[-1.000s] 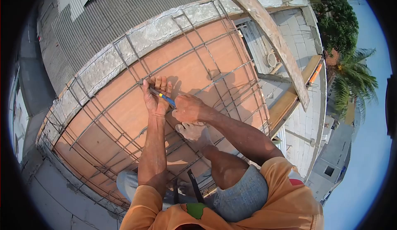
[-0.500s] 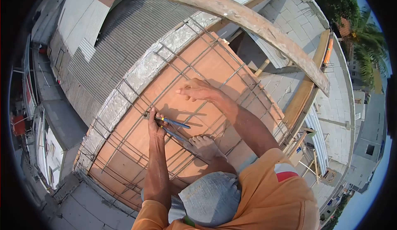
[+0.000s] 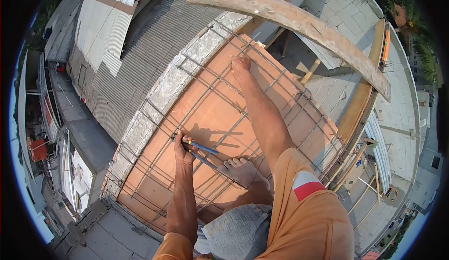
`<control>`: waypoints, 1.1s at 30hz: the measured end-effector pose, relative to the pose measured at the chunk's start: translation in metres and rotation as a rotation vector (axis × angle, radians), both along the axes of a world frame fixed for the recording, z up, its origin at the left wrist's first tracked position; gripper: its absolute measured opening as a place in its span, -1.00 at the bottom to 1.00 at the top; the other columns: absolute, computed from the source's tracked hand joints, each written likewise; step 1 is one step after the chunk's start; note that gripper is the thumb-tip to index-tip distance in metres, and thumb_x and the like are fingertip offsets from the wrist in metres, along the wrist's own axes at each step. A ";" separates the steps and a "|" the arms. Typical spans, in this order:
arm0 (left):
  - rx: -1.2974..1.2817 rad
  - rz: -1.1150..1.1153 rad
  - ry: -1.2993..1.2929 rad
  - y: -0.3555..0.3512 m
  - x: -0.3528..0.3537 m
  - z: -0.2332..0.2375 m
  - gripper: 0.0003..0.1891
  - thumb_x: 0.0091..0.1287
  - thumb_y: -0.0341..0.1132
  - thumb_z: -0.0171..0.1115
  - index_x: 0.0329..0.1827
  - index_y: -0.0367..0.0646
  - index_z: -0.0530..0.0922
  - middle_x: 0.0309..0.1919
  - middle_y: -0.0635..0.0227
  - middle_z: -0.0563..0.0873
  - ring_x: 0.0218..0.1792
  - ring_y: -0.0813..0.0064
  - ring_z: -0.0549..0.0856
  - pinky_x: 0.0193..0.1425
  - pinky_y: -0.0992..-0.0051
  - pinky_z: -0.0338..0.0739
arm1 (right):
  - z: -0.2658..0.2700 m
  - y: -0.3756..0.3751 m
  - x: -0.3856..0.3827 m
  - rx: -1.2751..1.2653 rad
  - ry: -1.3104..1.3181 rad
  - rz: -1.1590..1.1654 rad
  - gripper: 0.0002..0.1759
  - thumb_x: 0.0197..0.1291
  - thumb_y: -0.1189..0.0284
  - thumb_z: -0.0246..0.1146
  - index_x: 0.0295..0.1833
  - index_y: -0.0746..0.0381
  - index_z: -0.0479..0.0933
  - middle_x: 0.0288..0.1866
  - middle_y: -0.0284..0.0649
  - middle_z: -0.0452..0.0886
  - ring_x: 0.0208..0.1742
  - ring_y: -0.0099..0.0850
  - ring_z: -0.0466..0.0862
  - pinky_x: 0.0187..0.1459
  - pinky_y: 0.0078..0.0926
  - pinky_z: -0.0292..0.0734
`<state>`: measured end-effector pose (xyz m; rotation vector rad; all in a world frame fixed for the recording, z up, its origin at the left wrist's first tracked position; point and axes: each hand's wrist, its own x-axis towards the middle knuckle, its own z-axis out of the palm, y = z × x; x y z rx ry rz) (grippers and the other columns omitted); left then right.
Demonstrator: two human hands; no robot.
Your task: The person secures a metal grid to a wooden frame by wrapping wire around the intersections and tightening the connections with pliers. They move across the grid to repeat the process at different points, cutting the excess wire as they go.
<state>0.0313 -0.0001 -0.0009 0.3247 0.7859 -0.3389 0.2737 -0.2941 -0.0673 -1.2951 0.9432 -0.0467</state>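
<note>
My left hand (image 3: 182, 147) is closed around blue-handled pincers (image 3: 204, 148), beside a crossing of the steel rebar grid (image 3: 206, 93). The handles are spread and point down to the right; the jaws are mostly hidden at my fingers. Farther up the grid, my right hand (image 3: 241, 64) has its fingers curled round a rebar near another crossing. Any small thing inside that fist cannot be made out. Under the bars lies orange-brown plywood (image 3: 228, 102). My bare foot (image 3: 239, 171) rests on the grid area just right of the pincers.
A rough concrete beam (image 3: 163, 89) borders the plywood on the left, with corrugated roofing (image 3: 154, 40) beyond it. A long plank (image 3: 290, 24) spans the top right over an opening. Block walls (image 3: 395, 105) and a timber beam (image 3: 360, 101) stand to the right.
My right hand has moved up and away from mid-grid, going from loosely spread fingers to a grip on a rebar. My left hand stays at its crossing with the pincers. The view has shifted slightly.
</note>
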 end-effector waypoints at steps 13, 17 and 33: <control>-0.016 0.012 -0.100 0.008 -0.004 -0.026 -0.78 0.47 -0.06 0.17 -0.29 0.06 0.57 -0.56 0.60 0.60 -0.47 0.57 0.65 -0.44 0.47 0.55 | 0.029 0.017 -0.027 -0.178 0.085 0.129 -0.55 0.20 0.23 0.32 -0.11 0.44 0.43 -0.32 0.04 0.59 -0.31 -0.19 0.62 -0.27 -0.24 0.56; -0.069 -0.042 -0.170 -0.003 -0.004 -0.002 -0.78 0.48 -0.07 0.16 -0.28 0.05 0.57 -0.55 0.62 0.59 -0.45 0.59 0.63 -0.33 0.47 0.58 | 0.032 0.026 -0.032 0.025 0.077 0.219 -0.69 0.17 0.35 0.34 -0.22 0.36 0.43 -0.58 -0.15 0.54 -0.65 -0.40 0.48 -0.67 -0.38 0.34; 0.001 -0.034 -0.055 0.001 0.000 0.003 -0.77 0.47 -0.14 0.18 -0.33 -0.03 0.54 -0.59 0.53 0.56 -0.49 0.56 0.64 -0.34 0.53 0.61 | 0.034 0.035 -0.042 -0.052 -0.095 0.109 -0.60 0.28 0.36 0.21 -0.58 0.35 0.42 -0.66 -0.09 0.53 -0.70 -0.40 0.47 -0.64 -0.38 0.36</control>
